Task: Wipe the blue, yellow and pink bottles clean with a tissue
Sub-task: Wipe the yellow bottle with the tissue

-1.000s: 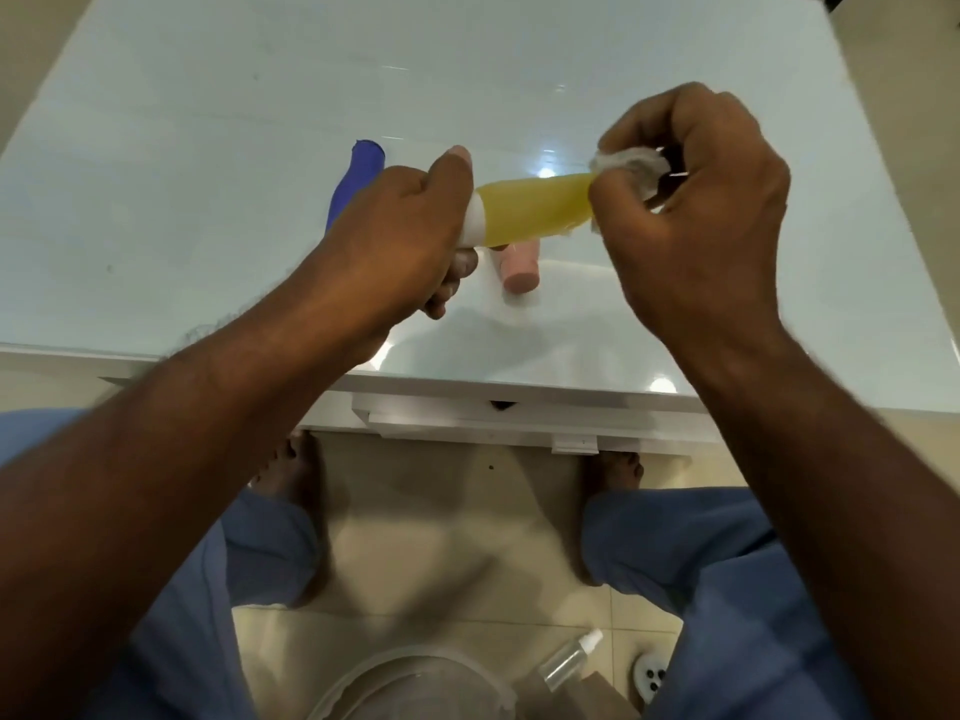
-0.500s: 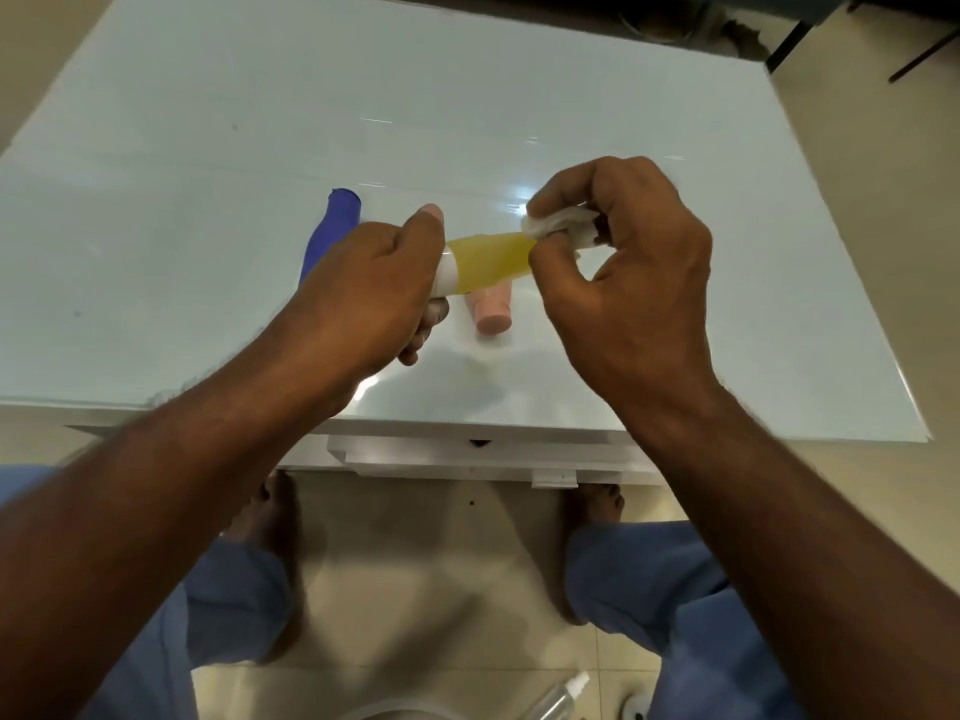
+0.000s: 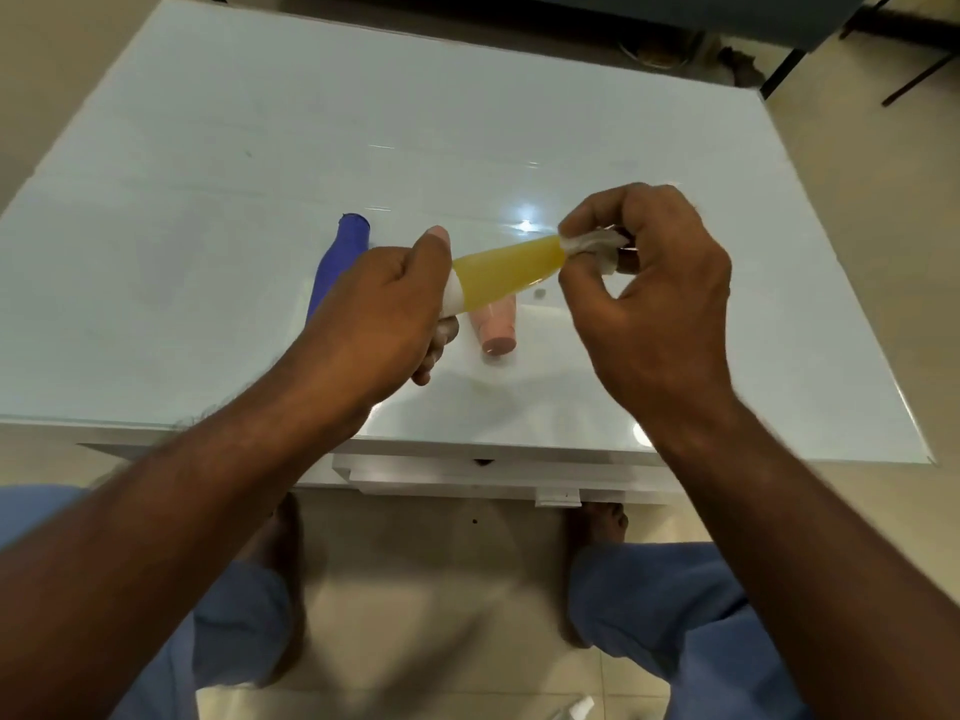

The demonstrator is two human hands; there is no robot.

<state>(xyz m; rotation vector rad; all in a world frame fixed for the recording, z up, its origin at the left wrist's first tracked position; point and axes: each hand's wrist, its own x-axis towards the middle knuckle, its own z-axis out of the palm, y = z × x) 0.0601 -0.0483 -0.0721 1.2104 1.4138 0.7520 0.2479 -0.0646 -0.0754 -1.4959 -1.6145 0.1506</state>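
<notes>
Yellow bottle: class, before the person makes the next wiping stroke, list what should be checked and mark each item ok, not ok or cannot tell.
1. Left hand grips the cap end of the yellow bottle: ok.
2. Right hand pinches the tissue around the bottle's far end: ok.
3. Bottle held clear above the white table: ok.
4. Blue bottle lying on the table, waiting its turn: ok.
5. Pink bottle lying on the table under the yellow one: ok.
6. Yellow bottle's surface already clean: cannot tell.
</notes>
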